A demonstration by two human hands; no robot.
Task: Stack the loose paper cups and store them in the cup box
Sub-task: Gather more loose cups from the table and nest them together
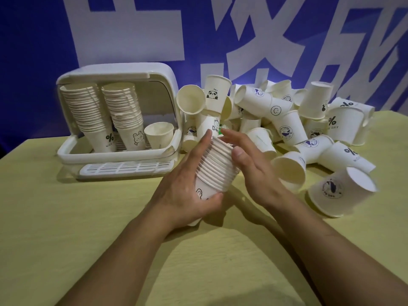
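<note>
My left hand grips a tilted stack of white paper cups from the left and below, thumb curled under its bottom cup. My right hand lies against the right side of the stack's rims with fingers nearly straight. The white cup box stands open at the back left. It holds two tall leaning stacks and a single cup. A heap of loose cups, printed with pandas, whales and percent signs, lies at the back right.
A yellow table carries everything. A slotted white tray juts from the box's front. Loose cups lie on their sides close to my right forearm. A blue wall with large white characters stands behind.
</note>
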